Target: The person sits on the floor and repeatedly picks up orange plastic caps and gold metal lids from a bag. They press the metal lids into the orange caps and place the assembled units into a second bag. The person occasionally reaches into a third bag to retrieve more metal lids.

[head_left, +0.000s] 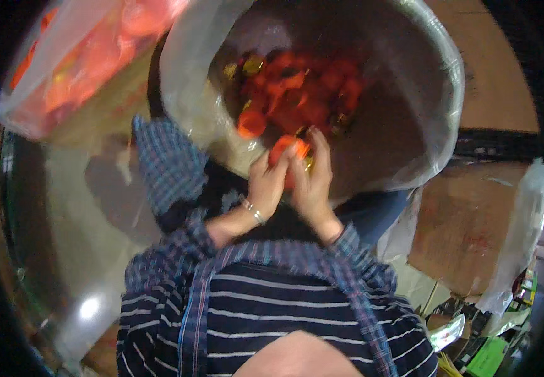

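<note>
My left hand (266, 186) and my right hand (313, 183) are close together at the near rim of a large round container, their fingers closed on a small orange-red rounded piece (282, 149). A bit of shiny gold (310, 162) shows by the right fingers; I cannot tell whether it is part of that piece. Blur and the fingers hide its exact kind. Inside the container, lined with a clear plastic bag (187, 69), lies a heap of similar red pieces (297, 103) with some gold ones (253, 65) among them.
At the upper left is a clear plastic bag (77, 75) full of orange-red pieces. Brown cardboard (463, 226) and a sheet of clear plastic (520, 232) lie to the right. A green box (487, 357) sits among clutter at the lower right.
</note>
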A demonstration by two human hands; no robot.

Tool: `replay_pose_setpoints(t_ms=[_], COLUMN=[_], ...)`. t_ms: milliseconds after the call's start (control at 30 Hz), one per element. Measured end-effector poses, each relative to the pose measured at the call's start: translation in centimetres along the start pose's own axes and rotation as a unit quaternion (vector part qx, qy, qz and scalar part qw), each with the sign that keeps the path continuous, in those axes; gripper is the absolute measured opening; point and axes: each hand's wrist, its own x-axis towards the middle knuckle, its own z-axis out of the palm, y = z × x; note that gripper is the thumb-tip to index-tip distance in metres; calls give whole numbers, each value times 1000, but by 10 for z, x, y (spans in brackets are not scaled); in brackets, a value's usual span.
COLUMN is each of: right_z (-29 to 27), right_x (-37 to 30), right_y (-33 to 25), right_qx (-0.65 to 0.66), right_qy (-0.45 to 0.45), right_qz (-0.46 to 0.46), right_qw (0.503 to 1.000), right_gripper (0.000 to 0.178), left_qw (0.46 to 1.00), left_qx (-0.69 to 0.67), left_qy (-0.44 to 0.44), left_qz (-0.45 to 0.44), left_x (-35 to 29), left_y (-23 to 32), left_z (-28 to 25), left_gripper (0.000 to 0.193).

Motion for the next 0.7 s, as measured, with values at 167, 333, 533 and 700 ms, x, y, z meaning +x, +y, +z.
replay_pose_setpoints(t_ms=[167, 333, 533, 700], right_z=[-2, 14, 29, 16], right_x=[3, 5, 7, 12], right_y=[5, 8, 13, 21], right_qx=[-44, 105, 163, -4], right_qy=[-53, -24, 32, -5], right_qz=[-33, 101, 191, -70], right_qw=[997, 989, 967, 998], right_gripper=[68, 62, 47, 47], left_qw=[974, 991, 996, 939], left_qx=[-174, -118, -78, -284], left_qy=[-14, 38, 32, 14], left_qz=[-146, -56, -33, -194], left_x=[8, 9, 22, 38], left_y=[-10, -18, -14, -7], left_z=[6, 5, 4, 7], left_gripper=[27, 35, 33, 40])
